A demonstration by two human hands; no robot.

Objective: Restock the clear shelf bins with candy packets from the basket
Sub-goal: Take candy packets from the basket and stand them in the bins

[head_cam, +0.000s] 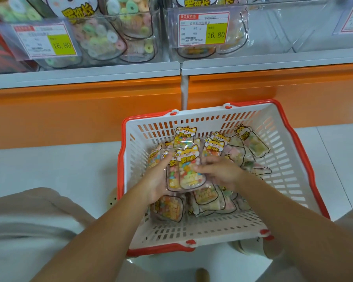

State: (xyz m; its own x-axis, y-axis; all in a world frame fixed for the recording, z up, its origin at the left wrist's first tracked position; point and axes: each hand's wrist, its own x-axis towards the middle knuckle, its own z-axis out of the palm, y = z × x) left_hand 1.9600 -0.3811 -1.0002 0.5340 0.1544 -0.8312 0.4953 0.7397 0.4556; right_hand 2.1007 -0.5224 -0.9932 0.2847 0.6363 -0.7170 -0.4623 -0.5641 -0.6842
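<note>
A white basket with a red rim [289, 165] stands on the floor below the shelf, holding several clear candy packets with cartoon fox labels. Over its middle, my left hand [155, 180] and my right hand [220, 171] hold a small stack of candy packets [189, 169] between them, fingers curled round its sides. Loose packets [251, 143] lie at the basket's far right and under my hands. Above, the left clear shelf bin [118, 37] is packed with ring-candy packets; the middle clear bin [212, 47] shows a few packets behind its price tag.
An orange shelf base [69, 110] runs across under a grey ledge. Price tags reading 16.80 hang on the bin fronts. A further clear bin [304, 23] at the upper right looks nearly bare. White floor tiles surround the basket; my knees flank it.
</note>
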